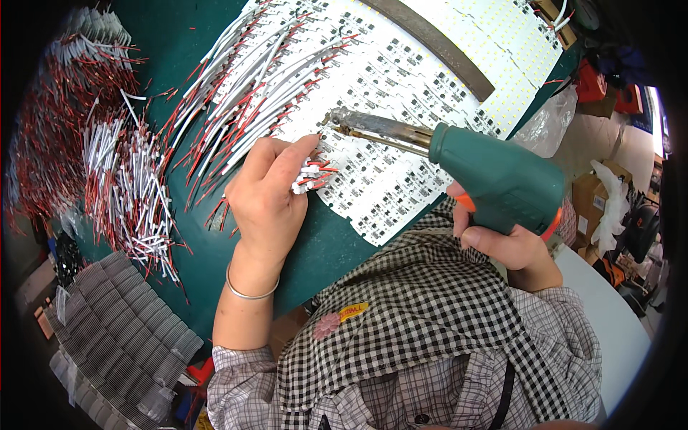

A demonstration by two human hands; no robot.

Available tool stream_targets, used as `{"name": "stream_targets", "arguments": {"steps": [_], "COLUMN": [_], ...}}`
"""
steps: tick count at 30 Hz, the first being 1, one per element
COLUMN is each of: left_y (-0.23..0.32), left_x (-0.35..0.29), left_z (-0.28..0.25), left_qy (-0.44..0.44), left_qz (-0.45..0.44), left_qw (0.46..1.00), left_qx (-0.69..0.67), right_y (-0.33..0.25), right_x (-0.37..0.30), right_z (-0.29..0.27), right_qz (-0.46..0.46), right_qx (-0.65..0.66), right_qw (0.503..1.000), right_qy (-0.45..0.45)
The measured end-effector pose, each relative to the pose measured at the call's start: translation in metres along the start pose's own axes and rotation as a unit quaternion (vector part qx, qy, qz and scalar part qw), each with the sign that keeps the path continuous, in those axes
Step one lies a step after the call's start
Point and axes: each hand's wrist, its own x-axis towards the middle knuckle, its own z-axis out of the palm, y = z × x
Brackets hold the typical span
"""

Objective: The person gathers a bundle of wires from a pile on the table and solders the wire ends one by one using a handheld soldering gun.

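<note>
My left hand (266, 188) is closed around a small bunch of short white-and-red wires (309, 176), its thumb and forefinger pinched together over a white sheet of circuit boards (380, 218). In my right hand (502, 245) is a green soldering gun (502, 179), gripped by its handle, with its barrel pointing left. The blackened tip hovers over or touches the boards just beyond my left fingertips; I cannot tell which. Rows of white and red wires (251, 97) stand out from the sheet's left part, their ends lying on the boards.
A dark curved metal bar (437, 46) lies across the sheet. Loose wires (129, 193) are heaped on the green table (287, 269) at left. Grey ribbed strips (118, 315) are stacked at lower left. A clear plastic bag (548, 125) and a cardboard box (589, 208) are at right.
</note>
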Motion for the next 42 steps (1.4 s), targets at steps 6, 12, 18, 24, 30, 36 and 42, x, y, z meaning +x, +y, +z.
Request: {"name": "stream_targets", "arguments": {"steps": [6,12,18,24,30,36,42], "left_y": [0.000,0.000,0.000,-0.001,-0.005,-0.009,-0.008], "left_x": [0.000,-0.001,-0.001,-0.001,0.002,0.001,0.003], "left_z": [0.002,0.001,0.001,0.002,0.001,0.002,0.002], "left_qy": [0.008,0.006,0.003,0.004,-0.009,-0.032,-0.033], "left_qz": [0.000,0.002,0.003,0.003,-0.008,0.035,0.040], "left_qw": [1.000,1.000,1.000,1.000,1.000,0.996,0.995], "left_qx": [0.000,0.001,0.005,0.011,-0.014,-0.070,-0.079], "right_y": [0.005,0.008,0.001,-0.012,-0.006,0.000,-0.008], "right_x": [0.009,0.012,0.010,0.008,0.003,-0.006,-0.008], "right_z": [0.003,0.007,0.009,0.009,0.004,-0.001,0.005], "right_qz": [-0.083,-0.071,-0.043,-0.001,-0.037,-0.055,0.008], "right_qx": [-0.072,-0.052,-0.027,0.103,0.077,0.027,0.044], "right_qw": [0.994,0.996,0.998,0.989,0.993,0.998,0.998], "right_qy": [-0.004,0.007,0.031,0.105,0.080,0.022,0.033]}}
